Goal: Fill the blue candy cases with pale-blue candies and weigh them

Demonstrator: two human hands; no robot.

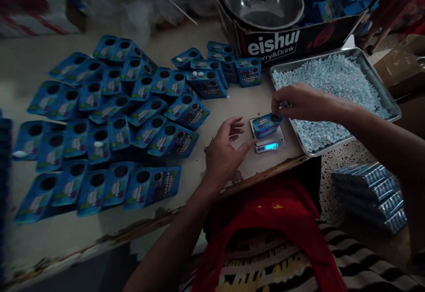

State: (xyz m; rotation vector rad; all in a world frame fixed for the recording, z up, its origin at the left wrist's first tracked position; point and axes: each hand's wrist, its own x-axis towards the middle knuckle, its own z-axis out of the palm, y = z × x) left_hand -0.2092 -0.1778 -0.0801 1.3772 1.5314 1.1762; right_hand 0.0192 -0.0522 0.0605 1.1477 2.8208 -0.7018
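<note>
A small digital scale (269, 146) with a lit blue display stands near the table's front edge. On its plate sits a blue candy box (266, 126) marked "Caramelo Macizo". My right hand (297, 101) is closed just above the box's right end, with a few pale candies showing at its fingertips. My left hand (229, 148) is open, fingers spread, left of the scale, its thumb close to the scale's edge. It holds nothing. To the right, a metal tray (395, 114) is filled with small pale-blue and white candies (332, 79), partly hidden by my right forearm.
Many blue boxes (116, 106) with round openings cover the table's left side. More boxes (212, 68) stand behind the scale. A black carton (272, 46) at the back holds a steel bowl (262, 0). Wrapped packs (372, 194) are stacked below, right.
</note>
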